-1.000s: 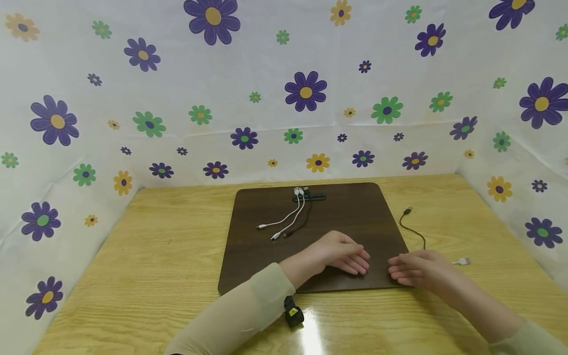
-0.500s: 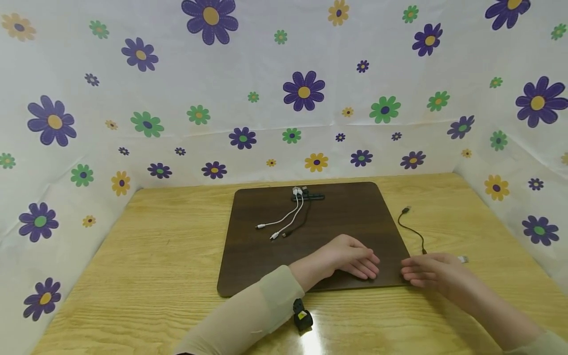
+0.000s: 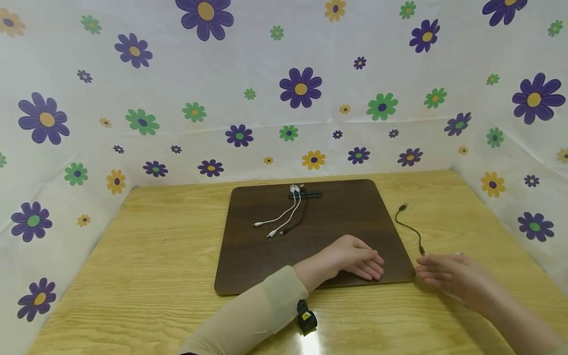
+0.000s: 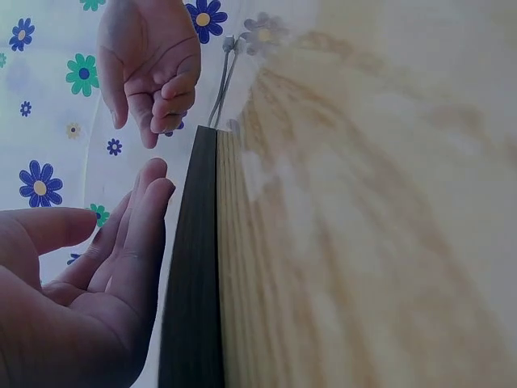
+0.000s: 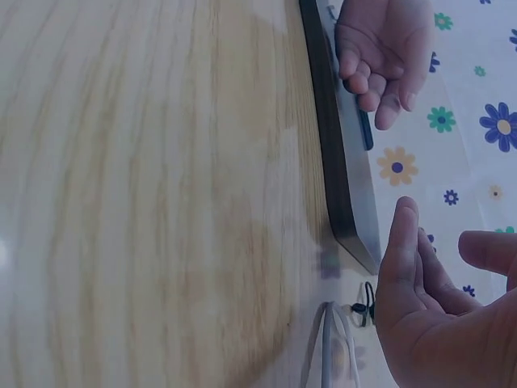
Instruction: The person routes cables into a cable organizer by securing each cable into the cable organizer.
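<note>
A dark brown board (image 3: pixel 253 251) lies on the wooden table. My left hand (image 3: pixel 355 259) is over its front right part, fingers extended and holding nothing. Beside the board's front right corner is my right hand (image 3: pixel 457 278), also with straight fingers and nothing in its grasp. The two palms face each other across a gap in both wrist views. Just beyond the right fingertips lies a short black USB cable (image 3: pixel 410 228). Pale cables (image 5: pixel 327 339) appear near the right hand in the right wrist view; in the head view that hand mostly hides them.
At the board's back edge sits a dark cable holder (image 3: pixel 312 195). Two white cables (image 3: pixel 286 217) and a black cable (image 3: pixel 297 222) run forward from it across the board. A flower-patterned cloth (image 3: pixel 262 113) encloses the table's back and sides.
My right hand has moved right, away from the left hand, and now covers most of the white plug behind it. My left hand has shifted slightly right over the board.
</note>
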The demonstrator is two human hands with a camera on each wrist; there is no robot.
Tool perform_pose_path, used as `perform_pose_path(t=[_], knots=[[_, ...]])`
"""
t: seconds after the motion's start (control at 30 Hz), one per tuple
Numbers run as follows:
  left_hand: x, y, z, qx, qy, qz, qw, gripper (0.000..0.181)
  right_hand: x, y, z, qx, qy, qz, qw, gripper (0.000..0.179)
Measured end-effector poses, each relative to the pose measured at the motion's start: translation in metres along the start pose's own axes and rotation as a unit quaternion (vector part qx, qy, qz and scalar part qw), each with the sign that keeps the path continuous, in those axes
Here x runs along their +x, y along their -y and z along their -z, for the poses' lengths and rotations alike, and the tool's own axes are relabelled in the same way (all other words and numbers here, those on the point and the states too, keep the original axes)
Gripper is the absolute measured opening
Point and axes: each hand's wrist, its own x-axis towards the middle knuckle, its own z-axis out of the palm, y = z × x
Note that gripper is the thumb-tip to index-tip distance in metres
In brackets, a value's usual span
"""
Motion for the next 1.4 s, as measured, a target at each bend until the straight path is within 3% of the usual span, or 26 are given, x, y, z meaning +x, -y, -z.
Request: perform_pose_path(t=[0.47, 0.73, 1.03, 1.17, 1.4], knots=[[0.007, -0.009, -0.014, 0.013, 0.015, 0.007, 0.9998, 0.03, -0.016, -0.001, 0.024, 0.031, 0.05, 0.063, 0.9963, 0.054], [0.012, -0.012, -0.026, 0.008, 0.016, 0.007, 0.9998, 0.028, -0.026, -0.002, 0.035, 0.018, 0.012, 0.07, 0.9973, 0.054], [0.016, -0.014, -0.039, 0.013, 0.016, 0.005, 0.9998, 0.027, -0.038, -0.002, 0.047, 0.042, 0.021, 0.096, 0.9943, 0.057], [0.019, -0.014, -0.045, 0.011, 0.015, 0.006, 0.9998, 0.026, -0.045, -0.004, 0.049, 0.046, -0.008, 0.085, 0.9953, 0.056], [0.023, -0.014, -0.057, 0.014, 0.015, 0.0, 0.9998, 0.019, -0.054, -0.016, 0.059, 0.035, -0.018, 0.07, 0.9968, 0.056]])
